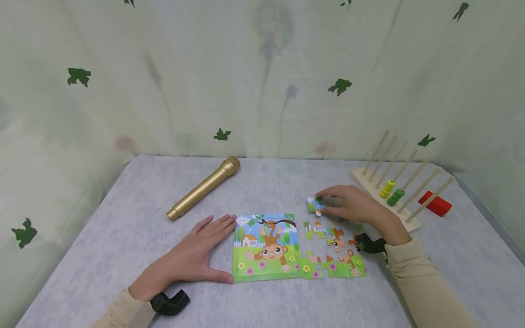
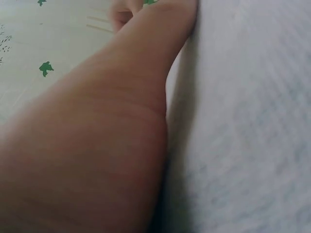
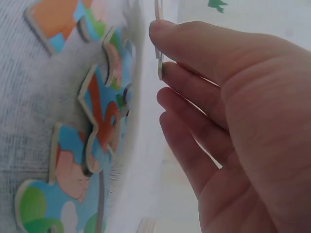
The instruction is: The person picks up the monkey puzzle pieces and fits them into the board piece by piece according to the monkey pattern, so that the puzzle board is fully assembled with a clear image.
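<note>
A square picture board with a monkey lies on the table. My left hand rests flat beside it, fingertips and thumb at its left edge. In the left wrist view the left hand fills much of the frame, lying on the cloth. With thumb and fingertips, my right hand pinches a jigsaw piece, which is seen edge-on in the right wrist view. Below that hand, partly joined jigsaw pieces lie against the board's right side. More loose pieces show beneath the right hand, some overlapping.
A gold toy microphone lies at the back left. To the right stands a wooden peg rack with yellow beads and green beads. A red block sits behind its pegs. Patterned cloth hangs behind the table.
</note>
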Demonstrator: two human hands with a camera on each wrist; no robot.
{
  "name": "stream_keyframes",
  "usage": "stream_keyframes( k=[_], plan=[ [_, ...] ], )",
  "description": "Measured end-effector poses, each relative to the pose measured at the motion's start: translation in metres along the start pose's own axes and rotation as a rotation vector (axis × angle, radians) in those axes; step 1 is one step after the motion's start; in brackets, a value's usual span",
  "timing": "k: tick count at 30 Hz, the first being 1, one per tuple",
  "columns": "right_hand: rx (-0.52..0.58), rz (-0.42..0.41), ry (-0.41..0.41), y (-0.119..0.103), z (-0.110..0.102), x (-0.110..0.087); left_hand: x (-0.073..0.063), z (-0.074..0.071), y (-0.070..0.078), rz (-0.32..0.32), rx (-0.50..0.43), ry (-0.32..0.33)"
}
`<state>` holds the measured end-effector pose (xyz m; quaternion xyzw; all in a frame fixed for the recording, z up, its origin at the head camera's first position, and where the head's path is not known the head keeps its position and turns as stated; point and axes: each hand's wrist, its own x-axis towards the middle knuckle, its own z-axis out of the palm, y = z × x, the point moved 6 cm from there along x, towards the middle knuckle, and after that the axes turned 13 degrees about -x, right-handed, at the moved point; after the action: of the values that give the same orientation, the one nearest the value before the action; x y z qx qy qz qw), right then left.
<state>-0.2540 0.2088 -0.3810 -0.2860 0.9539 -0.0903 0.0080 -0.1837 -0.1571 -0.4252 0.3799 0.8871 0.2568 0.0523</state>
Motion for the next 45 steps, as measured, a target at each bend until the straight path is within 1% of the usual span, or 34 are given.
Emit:
stream_keyframes(
  k=[4, 7, 11, 16, 20, 24, 28, 31, 36, 43, 45],
  plan=[
    [-0.009, -0.005, 0.032, -0.004, -0.003, 0.000, 0.000, -0.001, 0.001, 0.005, 0.016, 0.012],
    [-0.015, -0.031, 0.061, -0.011, -0.004, 0.000, -0.001, -0.001, 0.002, -0.003, 0.011, 0.009],
    [-0.023, -0.059, 0.092, -0.017, -0.003, -0.003, -0.003, 0.002, 0.004, -0.013, -0.022, -0.011],
    [-0.019, -0.086, 0.129, -0.021, -0.002, -0.005, -0.001, 0.005, 0.007, -0.017, -0.042, -0.030],
    [-0.032, -0.117, 0.158, -0.027, -0.003, -0.003, 0.000, 0.002, 0.008, -0.015, -0.049, -0.028],
    [-0.047, -0.128, 0.182, -0.034, -0.004, -0.001, 0.000, -0.001, 0.007, -0.013, -0.054, -0.013],
    [-0.058, -0.112, 0.167, -0.037, -0.002, 0.000, -0.002, 0.001, 0.005, -0.030, -0.072, -0.021],
    [-0.054, -0.111, 0.153, -0.041, -0.002, 0.002, -0.003, 0.003, 0.005, -0.034, -0.081, -0.011],
    [-0.034, -0.133, 0.152, -0.049, -0.006, 0.011, -0.005, 0.002, 0.004, -0.023, -0.072, 0.029],
    [-0.028, -0.168, 0.157, -0.062, -0.012, 0.022, -0.003, 0.000, 0.003, 0.004, -0.046, 0.058],
    [-0.025, -0.169, 0.147, -0.066, -0.012, 0.025, -0.003, 0.000, 0.002, 0.007, -0.055, 0.063]
  ],
)
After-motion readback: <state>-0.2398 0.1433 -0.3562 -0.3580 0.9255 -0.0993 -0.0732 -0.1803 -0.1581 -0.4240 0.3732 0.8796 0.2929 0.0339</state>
